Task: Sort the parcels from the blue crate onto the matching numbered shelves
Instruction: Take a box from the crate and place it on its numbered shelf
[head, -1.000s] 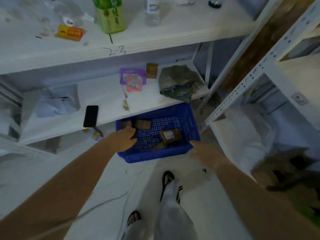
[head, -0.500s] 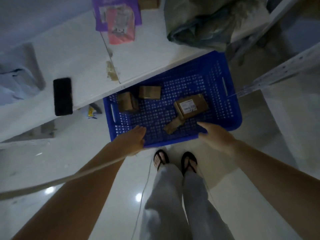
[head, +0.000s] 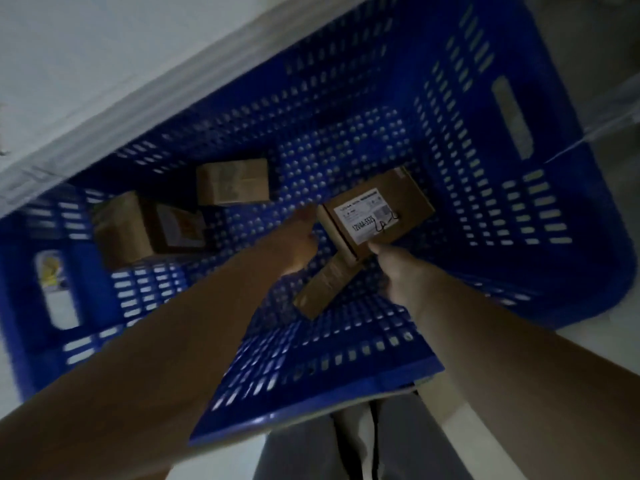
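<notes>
Four parcels (head: 232, 181) in blue crate (head: 485, 109); left hand (head: 298, 240), fingers straight, touches labelled parcel (head: 379, 206), right hand (head: 401, 275) curls at its near corner, grip unclear. Perched on narrow box (head: 323, 287), it may slip

crate (head: 485, 209) — blue, slotted grid | labelled parcel (head: 410, 197) — brown | label (head: 363, 216) white, black scrawl | trousers (head: 294, 452) grey

the big blue plastic crate with holes (head: 485, 161) looks smooth. the brown cardboard box with a white paper label (head: 377, 209) looks matt.
</notes>
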The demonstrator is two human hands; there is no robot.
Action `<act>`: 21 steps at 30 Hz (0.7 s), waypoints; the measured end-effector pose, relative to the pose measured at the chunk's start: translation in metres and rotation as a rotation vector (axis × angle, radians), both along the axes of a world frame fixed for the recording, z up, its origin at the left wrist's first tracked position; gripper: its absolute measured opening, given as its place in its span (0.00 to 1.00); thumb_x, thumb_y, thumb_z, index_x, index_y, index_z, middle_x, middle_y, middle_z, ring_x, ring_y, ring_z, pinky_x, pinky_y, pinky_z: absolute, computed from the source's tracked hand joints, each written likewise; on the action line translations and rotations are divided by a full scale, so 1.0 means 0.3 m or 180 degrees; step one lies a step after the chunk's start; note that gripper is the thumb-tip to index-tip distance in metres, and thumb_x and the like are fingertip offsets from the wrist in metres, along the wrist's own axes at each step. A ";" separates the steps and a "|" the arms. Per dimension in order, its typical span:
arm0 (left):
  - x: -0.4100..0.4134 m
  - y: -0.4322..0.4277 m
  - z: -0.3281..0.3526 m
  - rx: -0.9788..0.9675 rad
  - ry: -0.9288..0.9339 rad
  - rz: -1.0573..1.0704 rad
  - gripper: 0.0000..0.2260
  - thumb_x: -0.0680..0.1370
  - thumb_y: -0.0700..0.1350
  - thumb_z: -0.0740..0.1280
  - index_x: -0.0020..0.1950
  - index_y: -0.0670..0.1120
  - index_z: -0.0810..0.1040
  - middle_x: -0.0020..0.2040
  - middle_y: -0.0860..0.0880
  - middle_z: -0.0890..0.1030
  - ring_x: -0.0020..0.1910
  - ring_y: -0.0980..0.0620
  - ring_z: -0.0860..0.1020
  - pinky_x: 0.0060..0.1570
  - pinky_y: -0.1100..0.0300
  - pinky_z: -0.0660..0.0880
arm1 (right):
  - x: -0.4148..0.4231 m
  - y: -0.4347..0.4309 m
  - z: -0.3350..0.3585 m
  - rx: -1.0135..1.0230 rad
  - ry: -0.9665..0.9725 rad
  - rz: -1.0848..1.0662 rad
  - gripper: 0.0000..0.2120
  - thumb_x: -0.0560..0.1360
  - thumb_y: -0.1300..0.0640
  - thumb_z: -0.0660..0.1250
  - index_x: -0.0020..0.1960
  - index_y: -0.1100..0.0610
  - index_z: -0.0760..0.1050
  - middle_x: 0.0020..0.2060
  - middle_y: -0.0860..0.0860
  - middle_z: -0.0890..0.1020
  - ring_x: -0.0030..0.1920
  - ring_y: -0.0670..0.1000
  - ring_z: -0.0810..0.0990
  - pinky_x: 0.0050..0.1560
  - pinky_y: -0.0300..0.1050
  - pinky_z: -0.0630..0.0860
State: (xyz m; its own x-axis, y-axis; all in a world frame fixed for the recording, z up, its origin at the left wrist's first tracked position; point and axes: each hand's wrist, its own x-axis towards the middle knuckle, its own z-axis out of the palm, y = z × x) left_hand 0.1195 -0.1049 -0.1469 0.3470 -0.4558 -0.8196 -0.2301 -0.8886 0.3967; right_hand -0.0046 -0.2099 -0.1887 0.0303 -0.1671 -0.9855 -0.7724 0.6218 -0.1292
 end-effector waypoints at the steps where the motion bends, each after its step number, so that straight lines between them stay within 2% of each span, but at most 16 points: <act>1: 0.003 -0.033 -0.048 -0.0116 0.0021 0.0219 0.27 0.83 0.40 0.53 0.78 0.47 0.41 0.78 0.50 0.43 0.77 0.51 0.51 0.75 0.58 0.52 | 0.019 -0.001 -0.035 0.0096 0.0106 -0.0055 0.38 0.73 0.37 0.62 0.77 0.52 0.56 0.71 0.53 0.66 0.64 0.53 0.70 0.65 0.49 0.68; 2: 0.005 -0.063 -0.090 -0.0248 0.0074 0.0491 0.28 0.83 0.40 0.53 0.78 0.48 0.41 0.78 0.51 0.42 0.77 0.50 0.52 0.73 0.59 0.59 | 0.033 -0.006 -0.073 0.0146 0.0147 -0.0082 0.42 0.72 0.35 0.63 0.77 0.53 0.54 0.75 0.52 0.61 0.70 0.55 0.66 0.69 0.53 0.66; 3: 0.006 -0.095 -0.125 -0.0338 0.0146 0.0823 0.29 0.83 0.42 0.54 0.78 0.49 0.41 0.78 0.50 0.43 0.75 0.50 0.59 0.65 0.63 0.68 | 0.047 -0.006 -0.098 0.0169 0.0127 -0.0089 0.42 0.72 0.35 0.64 0.77 0.54 0.54 0.75 0.53 0.60 0.72 0.56 0.64 0.71 0.55 0.65; 4: 0.005 -0.125 -0.154 -0.0408 0.0259 0.1160 0.29 0.82 0.42 0.55 0.78 0.49 0.42 0.79 0.50 0.45 0.70 0.51 0.66 0.56 0.67 0.73 | 0.056 -0.008 -0.116 0.0212 0.0081 -0.0125 0.41 0.73 0.37 0.64 0.77 0.56 0.54 0.75 0.54 0.60 0.72 0.56 0.63 0.72 0.55 0.64; 5: 0.003 -0.149 -0.177 -0.0421 0.0350 0.1392 0.28 0.82 0.43 0.56 0.78 0.48 0.44 0.78 0.49 0.48 0.67 0.52 0.70 0.54 0.68 0.73 | 0.057 -0.010 -0.125 0.0266 0.0043 -0.0173 0.39 0.75 0.40 0.64 0.77 0.57 0.54 0.75 0.55 0.61 0.72 0.56 0.63 0.72 0.54 0.63; 7: -0.004 -0.173 -0.232 -0.0378 0.0420 0.1564 0.27 0.81 0.44 0.59 0.77 0.44 0.52 0.77 0.45 0.56 0.71 0.48 0.66 0.66 0.60 0.66 | 0.056 -0.013 -0.147 0.0293 0.0012 -0.0382 0.35 0.76 0.45 0.64 0.76 0.59 0.56 0.74 0.55 0.63 0.72 0.56 0.65 0.72 0.52 0.63; 9: -0.016 -0.164 -0.245 -0.0271 0.0428 0.1576 0.25 0.80 0.46 0.61 0.75 0.42 0.60 0.73 0.45 0.65 0.70 0.46 0.67 0.65 0.59 0.65 | 0.050 -0.021 -0.136 0.0188 -0.0068 -0.0606 0.31 0.77 0.50 0.65 0.74 0.60 0.59 0.71 0.56 0.67 0.68 0.56 0.69 0.68 0.50 0.68; 11: -0.038 -0.130 -0.211 -0.0053 0.0601 0.1756 0.26 0.78 0.49 0.64 0.73 0.40 0.64 0.70 0.45 0.70 0.67 0.45 0.71 0.61 0.59 0.68 | 0.030 -0.030 -0.114 -0.0048 -0.0290 -0.0785 0.26 0.77 0.55 0.65 0.71 0.62 0.64 0.68 0.58 0.71 0.59 0.54 0.74 0.61 0.47 0.72; 12: -0.049 -0.102 -0.182 0.0031 0.0728 0.1853 0.26 0.77 0.51 0.65 0.71 0.40 0.66 0.68 0.45 0.72 0.65 0.45 0.73 0.61 0.57 0.70 | 0.016 -0.033 -0.081 -0.0205 -0.0336 -0.0883 0.24 0.76 0.58 0.67 0.70 0.62 0.67 0.66 0.58 0.74 0.58 0.54 0.75 0.60 0.47 0.73; 14: -0.083 -0.039 -0.063 0.0169 0.1035 0.1952 0.22 0.77 0.52 0.65 0.67 0.41 0.70 0.62 0.46 0.75 0.60 0.46 0.74 0.60 0.54 0.72 | -0.012 -0.042 0.031 -0.0465 -0.0324 -0.0907 0.22 0.73 0.62 0.70 0.66 0.61 0.71 0.61 0.56 0.78 0.59 0.55 0.77 0.64 0.50 0.73; 16: -0.102 0.021 0.061 0.0215 0.1185 0.1912 0.21 0.76 0.54 0.65 0.64 0.43 0.71 0.59 0.45 0.75 0.57 0.47 0.75 0.58 0.55 0.73 | -0.037 -0.061 0.194 -0.0527 -0.0572 -0.0621 0.18 0.73 0.64 0.69 0.62 0.59 0.74 0.58 0.55 0.80 0.57 0.55 0.79 0.62 0.50 0.75; 19: -0.089 0.065 0.288 -0.0188 0.1360 0.2286 0.31 0.70 0.55 0.72 0.70 0.47 0.67 0.61 0.47 0.78 0.56 0.50 0.77 0.55 0.56 0.75 | -0.079 -0.131 0.511 -0.0451 -0.1143 0.0117 0.15 0.74 0.65 0.68 0.59 0.56 0.76 0.51 0.51 0.82 0.48 0.48 0.81 0.47 0.39 0.79; 21: -0.052 0.069 0.482 -0.0608 0.1372 0.2738 0.30 0.71 0.49 0.73 0.71 0.50 0.66 0.58 0.49 0.80 0.54 0.50 0.79 0.58 0.54 0.74 | -0.104 -0.200 0.732 -0.0286 -0.1455 0.0657 0.14 0.74 0.65 0.67 0.58 0.54 0.77 0.49 0.49 0.84 0.47 0.46 0.82 0.43 0.35 0.77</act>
